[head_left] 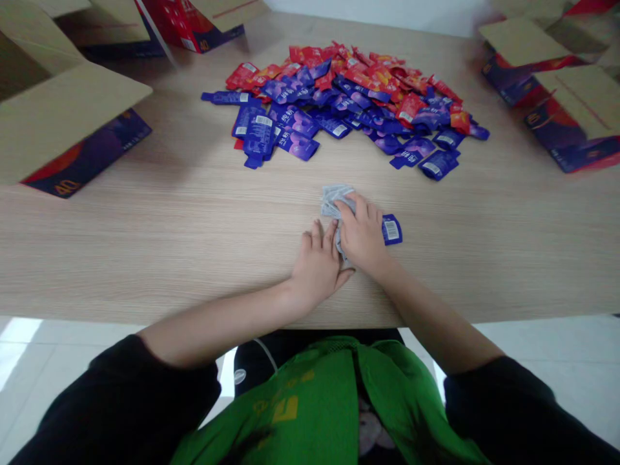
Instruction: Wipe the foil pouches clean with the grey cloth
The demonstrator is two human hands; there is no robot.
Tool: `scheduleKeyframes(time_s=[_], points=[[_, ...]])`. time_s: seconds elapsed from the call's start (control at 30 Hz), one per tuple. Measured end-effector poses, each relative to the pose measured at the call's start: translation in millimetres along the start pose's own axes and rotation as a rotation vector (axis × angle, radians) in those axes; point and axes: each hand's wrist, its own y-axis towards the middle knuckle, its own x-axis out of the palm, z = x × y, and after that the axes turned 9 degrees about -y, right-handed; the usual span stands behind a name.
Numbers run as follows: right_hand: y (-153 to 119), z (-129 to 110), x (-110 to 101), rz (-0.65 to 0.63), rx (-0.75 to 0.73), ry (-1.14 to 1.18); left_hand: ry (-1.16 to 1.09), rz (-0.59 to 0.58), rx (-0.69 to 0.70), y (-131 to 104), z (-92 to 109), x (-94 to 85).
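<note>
My right hand rests on the table with its fingers bent over a bunch of pale grey printed pieces, which look like thin slips or small packets. My left hand lies just to the left, palm down, fingers spread and fingertips close to the pieces. More of the grey printed material shows between the two hands. A blue pouch with a white barcode label sticks out from beside my right hand, which hides its left part.
Blue pouches and red pouches lie in a wide heap farther back. Cardboard boxes with raised flaps stand at both sides: a near-left box, a back-left box and a right box. The wooden table's front edge is near my body.
</note>
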Motion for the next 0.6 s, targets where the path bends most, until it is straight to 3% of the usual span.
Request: scheduleKeyframes(time_s=[0.13, 0.33, 0.47, 0.6], points=[[1, 8, 8, -0.013, 0.074, -0.096, -0.012, 0.004, -0.003, 0, 0, 1.5], [-11, 60, 2, 0.013, 0.252, -0.124, -0.027, 0.017, -0.017, 1, 0, 5.4], [-19, 95, 2, 0.015, 0.295, -0.096, -0.021, 0.031, -0.009, 1, 0, 6.6], [-9, 97, -7, 0.109, 0.257, -0.024, -0.019, 0.037, -0.007, 2, -1, 7.9]])
